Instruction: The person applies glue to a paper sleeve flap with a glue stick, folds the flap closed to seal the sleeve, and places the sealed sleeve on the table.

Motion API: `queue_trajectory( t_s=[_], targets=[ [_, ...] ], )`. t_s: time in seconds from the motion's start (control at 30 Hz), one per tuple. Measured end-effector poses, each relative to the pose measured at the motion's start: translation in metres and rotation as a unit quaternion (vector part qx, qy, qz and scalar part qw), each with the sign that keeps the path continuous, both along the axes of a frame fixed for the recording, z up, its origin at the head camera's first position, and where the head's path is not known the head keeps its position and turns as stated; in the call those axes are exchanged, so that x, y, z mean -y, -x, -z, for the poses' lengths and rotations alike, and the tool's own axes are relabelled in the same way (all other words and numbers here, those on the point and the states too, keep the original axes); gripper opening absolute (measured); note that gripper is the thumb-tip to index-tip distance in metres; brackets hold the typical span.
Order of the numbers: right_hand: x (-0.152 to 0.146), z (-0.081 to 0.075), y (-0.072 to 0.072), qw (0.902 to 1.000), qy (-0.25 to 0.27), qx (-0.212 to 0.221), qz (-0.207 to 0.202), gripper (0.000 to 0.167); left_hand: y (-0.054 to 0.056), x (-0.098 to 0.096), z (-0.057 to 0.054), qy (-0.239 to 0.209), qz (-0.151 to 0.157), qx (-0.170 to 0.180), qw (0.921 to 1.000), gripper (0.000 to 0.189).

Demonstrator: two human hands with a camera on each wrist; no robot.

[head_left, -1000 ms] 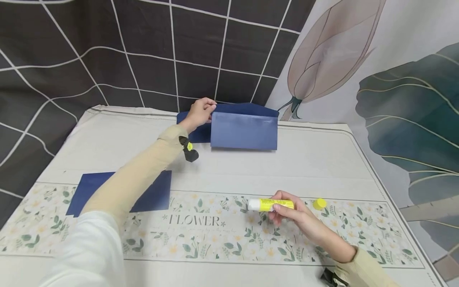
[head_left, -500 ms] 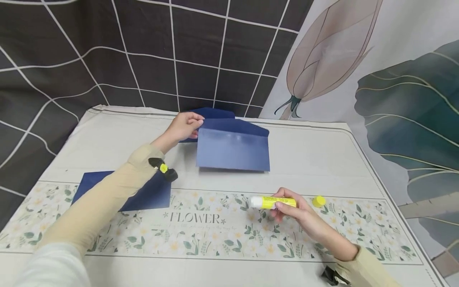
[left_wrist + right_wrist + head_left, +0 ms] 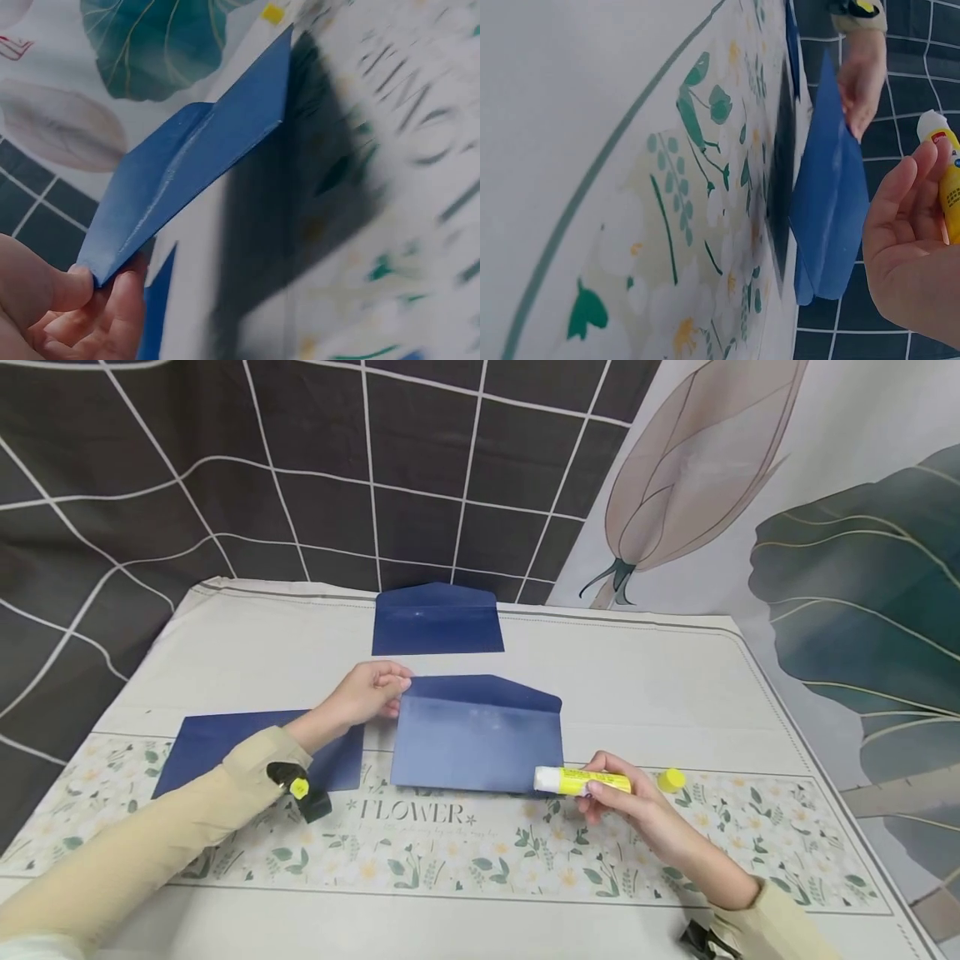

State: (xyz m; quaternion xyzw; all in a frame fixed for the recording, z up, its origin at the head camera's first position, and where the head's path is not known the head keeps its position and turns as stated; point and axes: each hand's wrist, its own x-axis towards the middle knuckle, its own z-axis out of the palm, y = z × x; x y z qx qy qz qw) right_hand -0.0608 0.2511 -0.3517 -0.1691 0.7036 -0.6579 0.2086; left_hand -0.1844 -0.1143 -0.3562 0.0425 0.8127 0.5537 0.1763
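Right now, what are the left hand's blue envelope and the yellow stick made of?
The blue envelope looks like smooth, slightly shiny paper: it's thin, with a crisp fold and pale highlights. The yellow stick seems to be smooth plastic, as it's straight, round and printed. Its white end could be plastic or glue; I can't tell.

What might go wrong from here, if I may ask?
The left hand holds a blue envelope by one corner, so it could swing or bend. The uncapped glue stick in the right hand overlaps that envelope's lower right corner in the head view; it might smear there, though contact is unclear. The yellow cap near the right hand might get knocked away.
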Motion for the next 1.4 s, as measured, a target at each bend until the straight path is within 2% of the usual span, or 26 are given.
queue_trajectory(
  t_s=[0.13, 0.3, 0.53, 0.63, 0.93, 1.23, 1.33, 1.4],
  targets=[
    [-0.001, -0.002, 0.001, 1.0000, 0.002, 0.003, -0.003, 0.021, -0.011, -0.001, 0.007, -0.001, 0.005, 0.012, 0.9999, 0.029],
    [-0.004, -0.005, 0.001, 1.0000, -0.001, -0.002, 0.001, 0.021, -0.019, -0.004, 0.014, 0.002, 0.014, 0.033, 0.9994, 0.030],
    [-0.006, -0.005, 0.002, 1.0000, 0.003, -0.003, -0.001, 0.022, -0.021, -0.004, 0.020, 0.020, 0.014, 0.075, 0.9969, 0.032],
    [-0.005, -0.004, 0.002, 1.0000, 0.007, -0.002, -0.003, 0.022, -0.020, -0.004, 0.022, 0.037, 0.016, 0.076, 0.9963, 0.032],
    [-0.003, -0.004, 0.002, 1.0000, -0.002, 0.005, 0.002, 0.021, -0.022, -0.004, 0.021, 0.103, 0.036, 0.009, 0.9940, 0.027],
    [-0.004, -0.005, 0.005, 0.9996, -0.027, 0.008, 0.008, 0.018, -0.028, -0.002, 0.024, 0.122, 0.041, -0.012, 0.9916, 0.033],
    [-0.004, -0.006, 0.006, 0.9994, -0.032, 0.008, 0.008, 0.017, -0.036, -0.003, 0.020, 0.146, 0.052, -0.081, 0.9846, 0.036],
    [-0.004, -0.006, 0.007, 0.9991, -0.041, 0.009, 0.007, 0.015, -0.043, -0.004, 0.016, 0.161, 0.064, -0.150, 0.9734, 0.037]
  ],
)
